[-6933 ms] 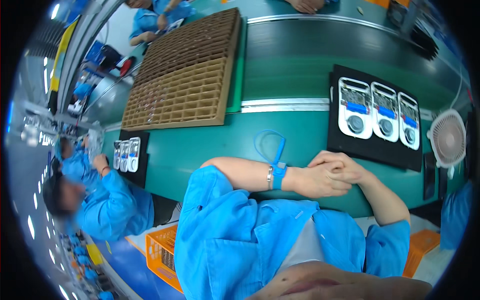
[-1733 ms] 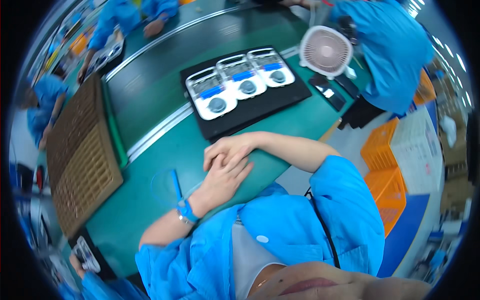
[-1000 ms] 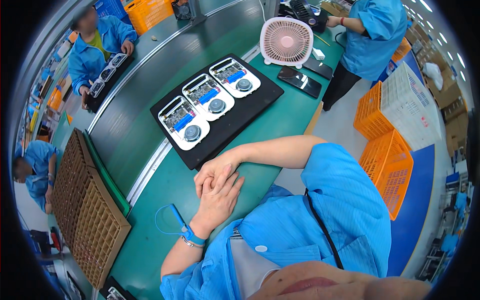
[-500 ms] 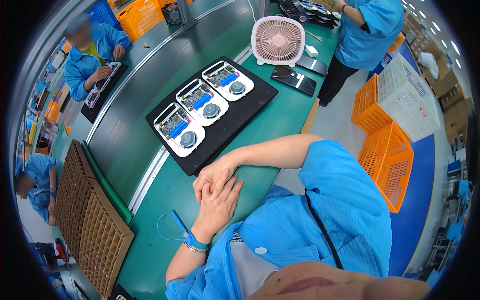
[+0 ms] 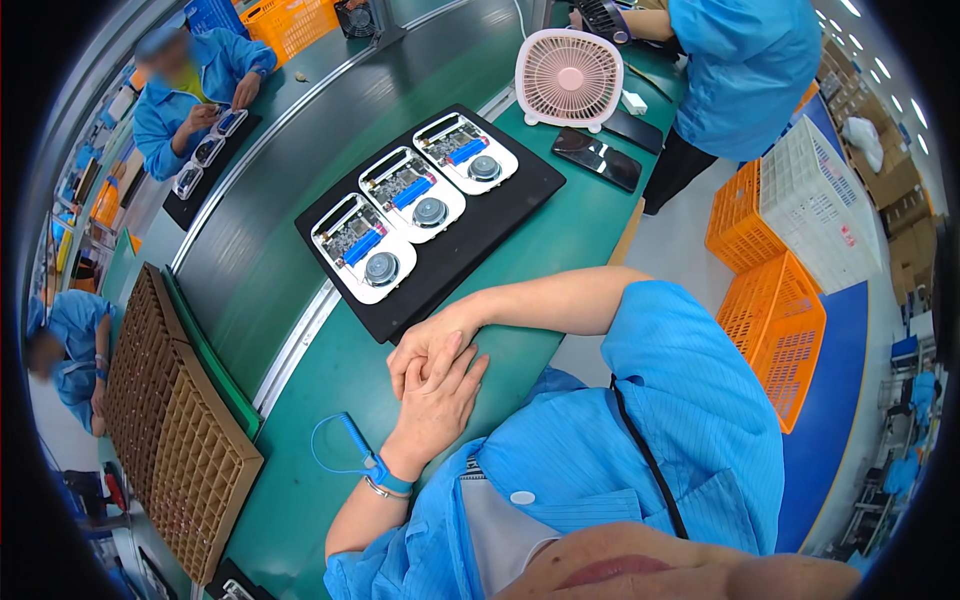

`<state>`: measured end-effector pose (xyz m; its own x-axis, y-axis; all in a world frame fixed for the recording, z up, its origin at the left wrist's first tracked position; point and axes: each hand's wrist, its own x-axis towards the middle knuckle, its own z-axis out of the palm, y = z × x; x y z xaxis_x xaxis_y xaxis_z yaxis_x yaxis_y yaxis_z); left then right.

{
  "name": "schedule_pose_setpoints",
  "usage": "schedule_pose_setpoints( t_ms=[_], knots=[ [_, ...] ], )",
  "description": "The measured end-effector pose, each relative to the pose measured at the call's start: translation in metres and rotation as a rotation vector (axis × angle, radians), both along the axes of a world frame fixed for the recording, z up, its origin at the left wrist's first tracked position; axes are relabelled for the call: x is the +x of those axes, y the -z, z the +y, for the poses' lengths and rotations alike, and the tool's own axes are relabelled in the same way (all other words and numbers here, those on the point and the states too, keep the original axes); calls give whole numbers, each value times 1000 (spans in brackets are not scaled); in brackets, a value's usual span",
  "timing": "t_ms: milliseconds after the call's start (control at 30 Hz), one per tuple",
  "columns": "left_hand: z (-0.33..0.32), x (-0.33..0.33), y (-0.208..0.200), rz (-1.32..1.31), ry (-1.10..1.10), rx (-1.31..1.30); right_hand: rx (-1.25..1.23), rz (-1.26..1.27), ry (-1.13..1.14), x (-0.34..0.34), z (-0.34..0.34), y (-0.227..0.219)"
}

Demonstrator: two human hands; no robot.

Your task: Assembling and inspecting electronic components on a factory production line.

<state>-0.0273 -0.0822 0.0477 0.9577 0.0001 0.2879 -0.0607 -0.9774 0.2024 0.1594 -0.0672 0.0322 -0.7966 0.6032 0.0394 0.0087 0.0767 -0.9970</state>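
My left hand (image 5: 440,408) and my right hand (image 5: 432,338) rest together at the bench's near edge. The left fingers are stretched out, pointing up and right. Those of my right hand are bent over the left hand, with some tips hidden. A blue strap (image 5: 397,484) with a coiled cord circles my left wrist. Just beyond my hands lies a black mat (image 5: 475,255). On it sit three white rounded housings in a slanting row: nearest (image 5: 340,275), middle (image 5: 443,222) and farthest (image 5: 500,163). Each holds a circuit board, a blue cylinder and a grey round speaker-like part.
A pink fan (image 5: 570,80) and two phones, the nearer black one (image 5: 597,160), are at the back right. A brown divided tray (image 5: 185,430) stands at left. Orange crates (image 5: 770,330) are on the floor at right. Co-workers (image 5: 190,85) work nearby.
My hands keep the same pose. The view has shifted slightly. The co-worker across the belt has raised a small white-framed part; the person at the back right leans further over the bench.
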Motion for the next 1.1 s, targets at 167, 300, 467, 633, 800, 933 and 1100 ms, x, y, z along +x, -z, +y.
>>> schedule_pose_setpoints(
  t_ms=[167,300,467,633,800,933,1100],
  knots=[
    [0,-1,-3,3,0,8,-95,57,3,-1,0,6],
    [1,0,-3,5,4,5,-86,61,13,-2,0,6],
    [2,0,-2,-12,-1,11,-73,77,2,-1,0,3],
    [1,1,-2,2,8,6,-59,30,20,0,0,0],
    [1,0,-1,-13,18,-3,-7,18,25,1,-2,-2],
    [1,-2,1,-19,20,-8,-72,-18,-10,-1,0,2],
    [-1,-1,-1,-26,22,-13,-77,-7,-3,-1,-1,0]
  ],
)
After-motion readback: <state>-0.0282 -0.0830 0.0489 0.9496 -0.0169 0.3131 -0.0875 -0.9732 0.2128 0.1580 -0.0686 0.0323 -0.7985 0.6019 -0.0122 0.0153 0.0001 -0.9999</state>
